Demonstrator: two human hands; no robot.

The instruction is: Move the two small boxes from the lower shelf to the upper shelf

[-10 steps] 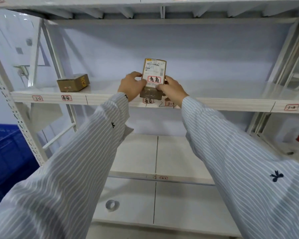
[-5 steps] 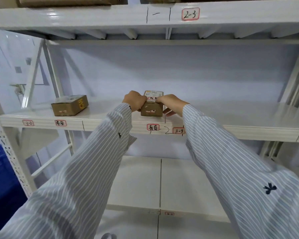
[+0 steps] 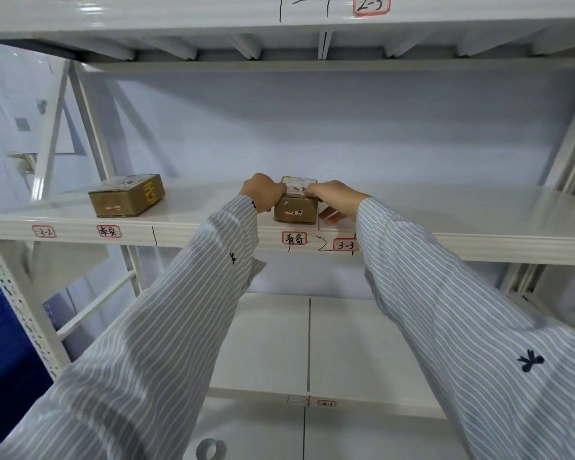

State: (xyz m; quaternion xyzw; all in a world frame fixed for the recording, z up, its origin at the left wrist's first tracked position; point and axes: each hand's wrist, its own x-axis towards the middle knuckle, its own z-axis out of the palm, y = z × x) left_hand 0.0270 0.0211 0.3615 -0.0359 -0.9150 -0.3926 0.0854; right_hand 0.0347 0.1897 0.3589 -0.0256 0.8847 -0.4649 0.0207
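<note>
A small brown cardboard box (image 3: 295, 210) with a white label on top rests flat on the upper white shelf (image 3: 445, 227), just above the red-framed tags on the shelf edge. My left hand (image 3: 262, 191) grips its left side and my right hand (image 3: 337, 198) holds its right top edge. A second small brown box (image 3: 127, 195) with a yellow and red sticker lies further left on the same shelf, untouched. The lower shelf (image 3: 269, 346) beneath my arms holds no box.
Another shelf level (image 3: 180, 14) runs overhead, tagged 2-3. White perforated uprights (image 3: 17, 303) frame the rack at left. A blue crate (image 3: 4, 343) stands at the lower left. A roll of tape (image 3: 211, 449) lies on the bottom level.
The box stood upright in both hands above the shelf edge a second ago. It has been tipped down flat onto the shelf. My view has risen.
</note>
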